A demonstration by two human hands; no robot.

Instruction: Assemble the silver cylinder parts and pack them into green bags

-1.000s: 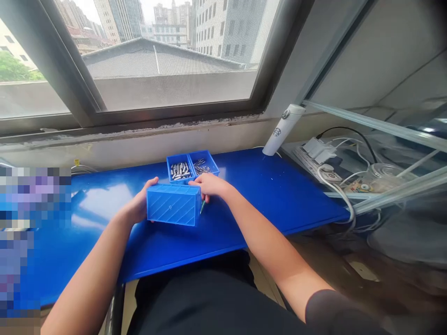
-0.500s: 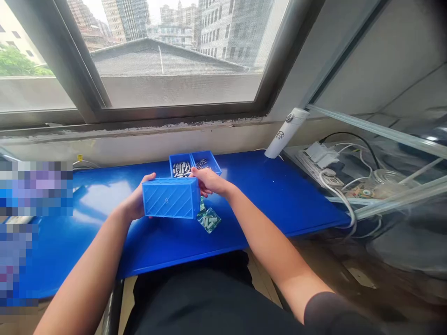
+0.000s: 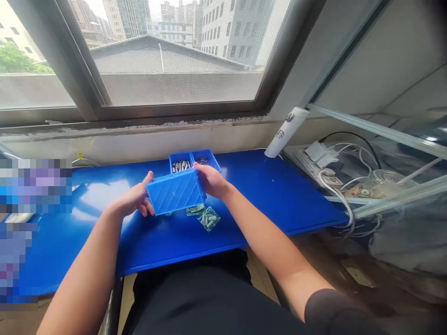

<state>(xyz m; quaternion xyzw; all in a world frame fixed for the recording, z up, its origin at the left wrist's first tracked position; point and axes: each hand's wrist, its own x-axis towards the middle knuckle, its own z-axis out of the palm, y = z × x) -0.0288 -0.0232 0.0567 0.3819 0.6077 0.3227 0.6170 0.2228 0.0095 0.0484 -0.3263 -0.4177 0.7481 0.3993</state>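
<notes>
A light blue plastic box is held up over the table, tilted, its ribbed underside toward me. My right hand grips its right end. At the left end, my left hand touches the box, thumb up and fingers partly spread below. Small clear packets with green and silvery pieces lie on the table beneath and right of the box. Behind it stands a blue two-compartment tray with black-and-silver cylinders on the left and thin dark pieces on the right.
The blue table runs below a window. A white bottle stands at its back right. Beyond the right edge are a power strip, white cables and metal shelf bars. Pixelated items sit at the far left.
The light blue box has tilted, its right end higher, and shifted slightly right. My left hand's fingers have spread at its left end. More of the packets show beneath it.
</notes>
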